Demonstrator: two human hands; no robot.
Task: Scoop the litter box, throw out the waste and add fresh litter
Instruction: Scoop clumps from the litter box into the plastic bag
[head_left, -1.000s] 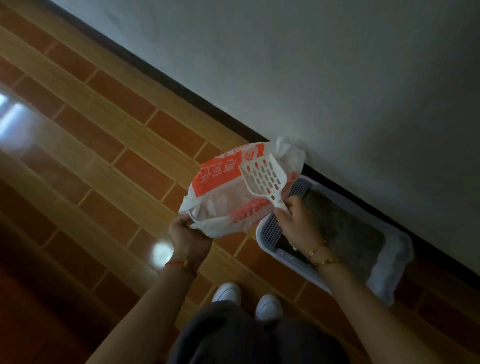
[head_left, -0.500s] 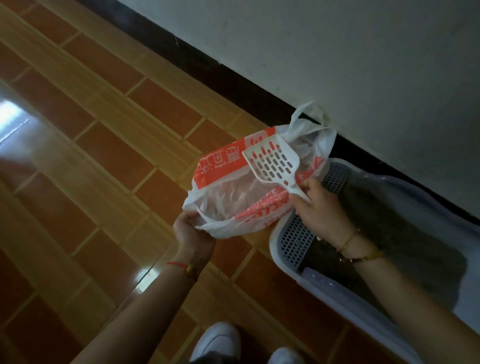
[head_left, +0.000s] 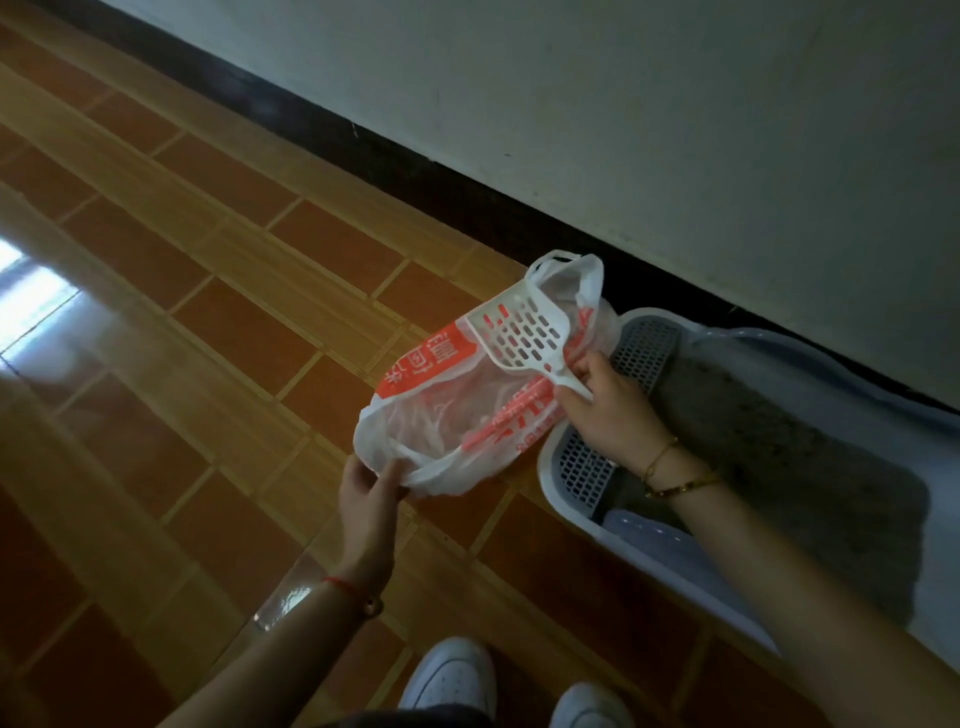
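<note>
A white slotted scoop (head_left: 519, 332) is held by its handle in my right hand (head_left: 613, 410), its blade tilted over the mouth of a white and red plastic bag (head_left: 447, 415). My left hand (head_left: 369, 488) pinches the bag's near rim and holds it open just above the floor. To the right, against the wall, stands the pale blue litter box (head_left: 561, 493) with a grey perforated step at its near end and grey litter (head_left: 779, 447) inside. My right forearm crosses over the box.
Glossy brown and tan floor tiles (head_left: 208, 364) spread to the left. A white wall with a black skirting (head_left: 467, 171) runs behind the box. My two white shoes (head_left: 452, 680) stand at the bottom edge.
The scoop and my right hand have moved a little farther over the bag's mouth. My left hand has shifted its hold along the bag's rim. The camera has dropped closer.
</note>
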